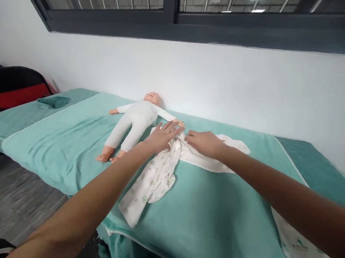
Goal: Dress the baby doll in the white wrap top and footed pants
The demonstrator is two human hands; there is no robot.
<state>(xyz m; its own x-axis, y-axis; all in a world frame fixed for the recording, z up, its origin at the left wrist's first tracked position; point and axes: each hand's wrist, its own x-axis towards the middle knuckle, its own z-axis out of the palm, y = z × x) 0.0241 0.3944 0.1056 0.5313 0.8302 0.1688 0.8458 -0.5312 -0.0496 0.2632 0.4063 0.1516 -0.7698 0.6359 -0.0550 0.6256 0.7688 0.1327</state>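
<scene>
A baby doll (141,113) in a white bodysuit lies on its back on the bed, arms spread, head toward the wall. Beside its outstretched arm is a rumpled baby garment (158,175), white with small green prints on the part nearest me. Its plainer white part (201,162) spreads to the right. My left hand (163,136) rests on the upper end of the garment, fingers stretched out, close to the doll's hand. My right hand (205,142) is closed, its curled fingers at the white fabric; the fingertips are partly hidden.
Teal sheeting (214,209) covers the bed, which stands against a white wall (236,86) below a dark window frame (173,28). Another white printed cloth (302,246) lies at the near right, partly behind my forearm. A black and red bag-like object (17,92) stands at the left.
</scene>
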